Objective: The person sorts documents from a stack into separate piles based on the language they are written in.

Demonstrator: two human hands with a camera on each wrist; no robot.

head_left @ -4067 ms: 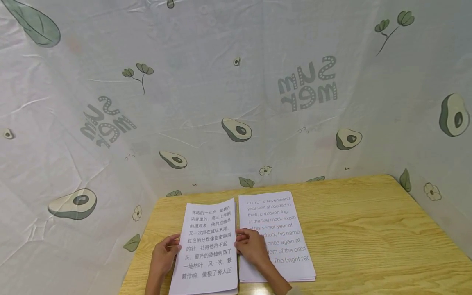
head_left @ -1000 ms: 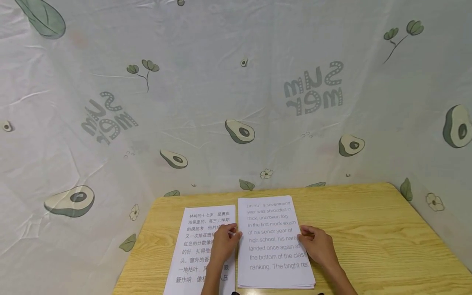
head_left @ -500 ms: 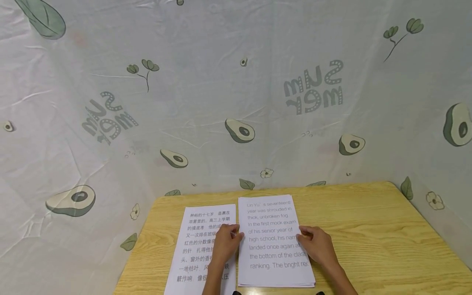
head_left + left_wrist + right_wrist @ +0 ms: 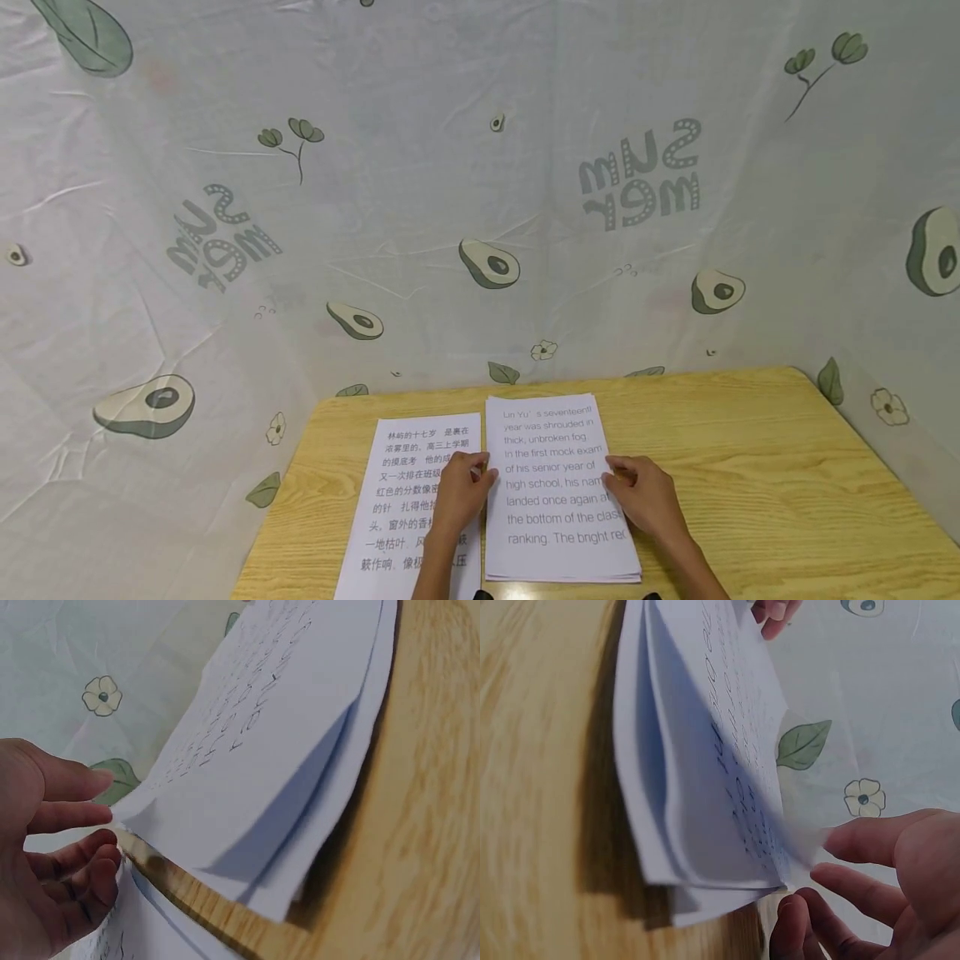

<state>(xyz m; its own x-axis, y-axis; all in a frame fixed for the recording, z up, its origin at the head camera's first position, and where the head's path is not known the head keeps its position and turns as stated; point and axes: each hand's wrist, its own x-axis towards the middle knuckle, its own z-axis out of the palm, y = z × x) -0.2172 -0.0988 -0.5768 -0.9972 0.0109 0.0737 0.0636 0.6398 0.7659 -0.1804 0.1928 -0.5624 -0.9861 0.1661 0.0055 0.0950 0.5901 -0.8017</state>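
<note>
A stack of white paper sheets printed in English lies on the wooden table. My left hand is at its left edge, thumb and forefinger pinching the paper. On the opposite side, my right hand pinches the right edge between thumb and fingertips. The right wrist view shows a sheet corner between the fingers, and the stacked layers stand slightly apart. A second stack, printed in Chinese, lies just left; my left hand and forearm cover part of it.
The wooden table extends to the right of the stacks. A pale cloth with avocado prints hangs behind and along both sides. A narrow gap separates the two stacks.
About four seconds ago both hands held the edges of the Chinese-printed stack; now they hold the English-printed one to its right. Over the last second they have barely moved.
</note>
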